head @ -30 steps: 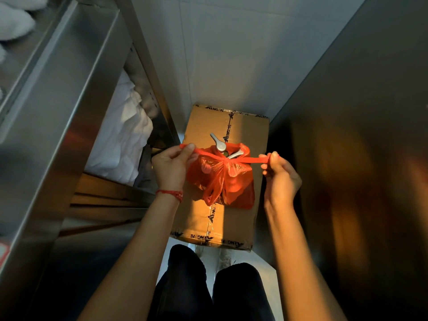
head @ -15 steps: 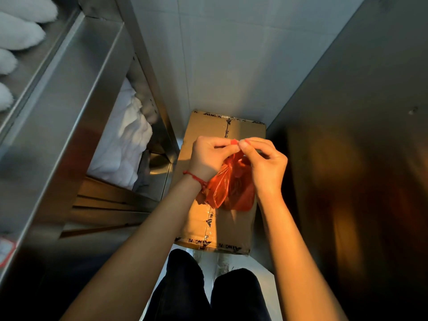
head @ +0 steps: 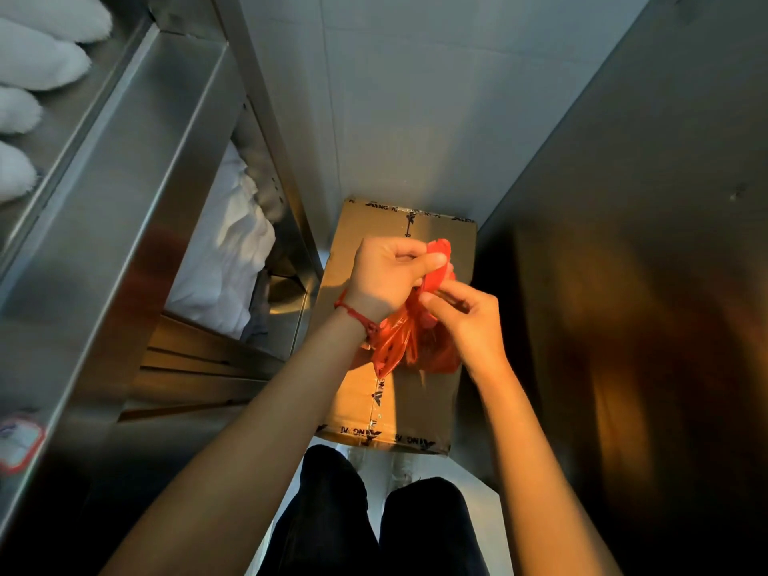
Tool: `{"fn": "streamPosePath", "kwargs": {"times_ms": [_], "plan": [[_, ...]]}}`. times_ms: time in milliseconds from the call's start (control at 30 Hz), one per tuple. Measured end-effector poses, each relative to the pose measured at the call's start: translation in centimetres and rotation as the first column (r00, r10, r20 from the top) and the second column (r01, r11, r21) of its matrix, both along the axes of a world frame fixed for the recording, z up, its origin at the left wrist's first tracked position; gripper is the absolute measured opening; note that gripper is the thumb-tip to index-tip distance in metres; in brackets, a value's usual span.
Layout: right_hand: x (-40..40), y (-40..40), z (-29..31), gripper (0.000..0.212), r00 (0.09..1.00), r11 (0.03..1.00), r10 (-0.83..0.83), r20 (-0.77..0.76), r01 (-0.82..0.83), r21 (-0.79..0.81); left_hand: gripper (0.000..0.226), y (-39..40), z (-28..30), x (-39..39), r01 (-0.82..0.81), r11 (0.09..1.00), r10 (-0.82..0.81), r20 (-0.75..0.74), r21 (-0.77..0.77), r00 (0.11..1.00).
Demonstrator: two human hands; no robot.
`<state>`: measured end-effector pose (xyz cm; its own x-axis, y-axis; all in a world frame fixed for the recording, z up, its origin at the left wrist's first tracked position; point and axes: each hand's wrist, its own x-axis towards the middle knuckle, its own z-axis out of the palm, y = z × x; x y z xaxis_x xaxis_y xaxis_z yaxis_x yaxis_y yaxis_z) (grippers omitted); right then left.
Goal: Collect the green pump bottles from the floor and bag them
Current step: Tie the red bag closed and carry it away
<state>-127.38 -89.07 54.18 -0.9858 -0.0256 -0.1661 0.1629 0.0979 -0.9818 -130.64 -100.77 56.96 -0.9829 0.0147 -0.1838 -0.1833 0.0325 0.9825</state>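
A red plastic bag (head: 409,349) hangs over a taped cardboard box (head: 436,403) on the floor. My left hand (head: 384,276) pinches one red handle strip of the bag at its top. My right hand (head: 467,322) grips the other strip just below, fingers curled around it. The two hands touch over the bag's neck. The bag's contents are hidden by my hands and the bunched plastic; no green pump bottle shows.
A stainless steel shelf unit (head: 137,209) stands at the left with white folded cloth (head: 226,259) on its lower level and white rolls (head: 29,68) on top. A steel panel (head: 644,243) closes the right side. A tiled wall (head: 415,97) is behind the box.
A second ago my hands were pulling the bag's handles apart sideways. They have come together over the bag's neck, and the pump heads that showed then are now covered.
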Motion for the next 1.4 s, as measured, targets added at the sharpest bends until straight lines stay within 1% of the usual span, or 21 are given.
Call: {"fn": "streamPosePath", "kwargs": {"times_ms": [67, 133, 200, 233, 267, 367, 467, 533, 600, 667, 733, 867, 1000, 1133, 1267, 1400], "plan": [[0.1, -0.5, 0.5, 0.02, 1.0, 0.998, -0.017, -0.017, 0.018, 0.06, 0.009, 0.0, 1.0, 0.3, 0.026, 1.0, -0.026, -0.024, -0.001, 0.999], [0.1, -0.8, 0.9, 0.003, 0.998, 0.993, -0.067, -0.019, 0.068, 0.092, 0.007, -0.1, 1.7, 0.4, 0.021, 1.0, -0.022, -0.04, -0.018, 0.999], [0.3, -1.1, 1.3, 0.03, 0.996, 0.987, -0.087, -0.033, 0.09, 0.13, 0.008, -0.3, 2.2, 0.6, 0.002, 1.0, -0.004, -0.051, -0.031, 0.999], [0.4, -1.2, 1.5, 0.034, 0.996, 0.987, -0.088, -0.03, 0.091, 0.132, 0.006, -0.4, 2.5, 0.7, -0.006, 0.999, 0.004, -0.052, -0.039, 0.999], [0.6, -1.3, 1.9, 0.033, 0.996, 0.987, -0.09, -0.023, 0.092, 0.128, 0.004, -0.5, 2.6, 0.9, -0.016, 0.998, 0.013, -0.052, -0.055, 0.999], [1.6, -1.2, 2.8, 0.02, 0.996, 0.995, -0.083, 0.019, 0.082, 0.056, 0.006, -1.5, 2.6, 1.5, -0.061, 0.994, 0.053, -0.094, -0.088, 0.994], [2.7, -0.8, 3.0, 0.018, 0.994, 0.995, -0.098, 0.055, 0.099, -0.018, 0.016, -2.5, 2.1, 3.0, -0.086, 0.987, 0.068, -0.134, -0.135, 0.989], [3.3, -0.4, 3.0, 0.015, 0.991, 0.993, -0.104, 0.084, 0.108, -0.049, 0.019, -3.0, 1.4, 4.7, -0.142, 0.97, 0.11, -0.167, -0.197, 0.98], [4.0, -0.1, 2.9, 0.016, 0.991, 0.994, -0.09, 0.096, 0.096, -0.058, 0.019, -3.5, 0.7, 6.9, -0.238, 0.921, 0.162, -0.25, -0.308, 0.955], [5.1, 0.0, 2.8, 0.018, 0.993, 0.995, -0.07, 0.096, 0.076, -0.059, 0.02, -3.9, 0.0, 9.6, -0.321, 0.842, 0.166, -0.359, -0.434, 0.919], [6.3, 0.0, 2.8, 0.022, 0.994, 0.997, -0.058, 0.092, 0.063, -0.052, 0.022, -3.9, -0.7, 12.4, -0.37, 0.78, 0.169, -0.398, -0.505, 0.901], [8.7, -0.1, 2.6, 0.033, 0.997, 0.996, -0.03, 0.071, 0.036, -0.081, 0.028, -3.1, -1.8, 17.6, -0.422, 0.68, 0.236, -0.365, -0.599, 0.9], [11.2, -0.3, 2.5, 0.042, 0.997, 0.997, 0.032, 0.068, -0.027, -0.078, 0.035, -2.7, -1.8, 21.9, -0.43, 0.586, 0.251, -0.351, -0.687, 0.902], [13.7, -0.5, 2.4, 0.041, 0.995, 0.995, 0.059, 0.08, -0.052, -0.081, 0.032, -2.9, -1.5, 26.2, -0.463, 0.509, 0.31, -0.347, -0.726, 0.885], [16.2, -0.9, 2.3, 0.036, 0.992, 0.993, 0.11, 0.065, -0.106, -0.056, 0.039, -3.4, -1.1, 29.9, -0.429, 0.482, 0.37, -0.266, -0.764, 0.89], [19.5, -1.6, 2.5, 0.036, 0.984, 0.983, 0.168, 0.066, -0.162, -0.084, 0.042, -3.5, -1.1, 33.5, -0.407, 0.414, 0.403, -0.237, -0.814, 0.884]]}}
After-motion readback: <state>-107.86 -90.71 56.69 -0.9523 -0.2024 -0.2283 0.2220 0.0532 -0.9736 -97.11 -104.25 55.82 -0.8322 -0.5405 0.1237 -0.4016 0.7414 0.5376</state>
